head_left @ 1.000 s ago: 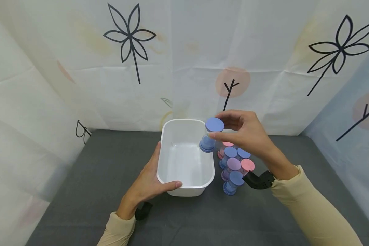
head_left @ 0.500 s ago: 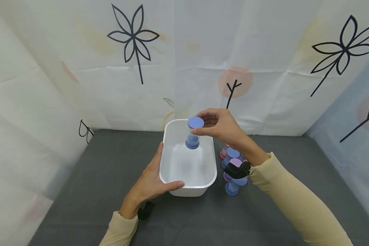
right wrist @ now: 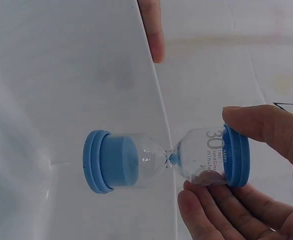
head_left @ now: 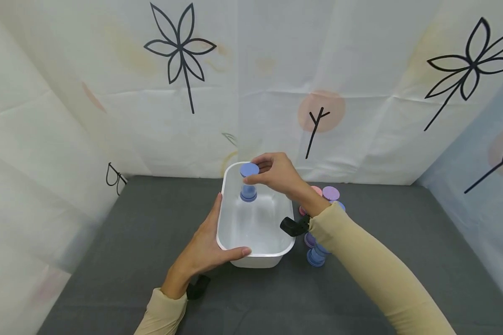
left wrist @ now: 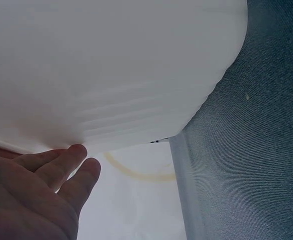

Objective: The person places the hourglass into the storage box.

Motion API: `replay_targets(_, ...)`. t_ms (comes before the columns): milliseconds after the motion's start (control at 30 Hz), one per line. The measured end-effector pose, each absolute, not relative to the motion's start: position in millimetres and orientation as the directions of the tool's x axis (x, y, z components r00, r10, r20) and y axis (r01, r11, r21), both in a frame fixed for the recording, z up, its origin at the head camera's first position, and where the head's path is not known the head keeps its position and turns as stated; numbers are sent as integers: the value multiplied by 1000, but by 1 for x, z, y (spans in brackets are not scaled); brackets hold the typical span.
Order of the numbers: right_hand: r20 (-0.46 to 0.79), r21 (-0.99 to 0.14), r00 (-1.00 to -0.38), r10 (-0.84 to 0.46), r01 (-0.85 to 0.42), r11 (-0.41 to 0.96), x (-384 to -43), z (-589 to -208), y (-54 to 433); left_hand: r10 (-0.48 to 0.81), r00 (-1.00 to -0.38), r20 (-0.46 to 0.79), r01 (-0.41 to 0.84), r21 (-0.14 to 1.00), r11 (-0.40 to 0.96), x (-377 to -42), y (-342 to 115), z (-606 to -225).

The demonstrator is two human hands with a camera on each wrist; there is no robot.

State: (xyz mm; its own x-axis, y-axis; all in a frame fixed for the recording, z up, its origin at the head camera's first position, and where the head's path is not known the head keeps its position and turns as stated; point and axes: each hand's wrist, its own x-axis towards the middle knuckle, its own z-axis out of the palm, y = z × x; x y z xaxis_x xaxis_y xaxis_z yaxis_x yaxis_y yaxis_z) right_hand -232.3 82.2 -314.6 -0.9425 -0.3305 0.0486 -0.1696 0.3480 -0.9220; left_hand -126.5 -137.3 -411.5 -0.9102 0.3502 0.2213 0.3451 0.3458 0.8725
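A blue-capped sand timer (head_left: pixel 249 169) is upright over the far left part of a white tub (head_left: pixel 257 232). My right hand (head_left: pixel 278 174) pinches its top cap between thumb and fingers. In the right wrist view the clear glass of the sand timer (right wrist: pixel 156 157) shows blue sand, mostly in the lower bulb, and a printed "30". My left hand (head_left: pixel 203 244) holds the tub at its near left corner, thumb over the front rim and fingers along the outer left wall. The left wrist view shows the fingertips (left wrist: pixel 76 152) against the outside of the tub (left wrist: pixel 111 60).
Several more sand timers stand right of the tub, partly hidden by the right forearm: a purple one (head_left: pixel 331 193), a pink one (head_left: pixel 316 190) and a blue one (head_left: pixel 316 257) show. Dark grey cloth (head_left: pixel 121 260) covers the table. A patterned white curtain (head_left: pixel 260 116) hangs behind.
My right hand has carried the blue sand timer leftward from the tub's right rim to over its far left part. The left hand keeps its hold on the tub.
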Motion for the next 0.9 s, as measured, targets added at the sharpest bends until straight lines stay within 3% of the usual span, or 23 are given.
replay_targets(567,-69,-895,-977,-202,-29,445,-247,-339,60,349,-906,239,371,846,383,-128,-139,-414)
replay_targets(900,-113,-891,-975,-192,13,453,-251,-353,51,343,-908,241,371,842,391,-127,-138,-412)
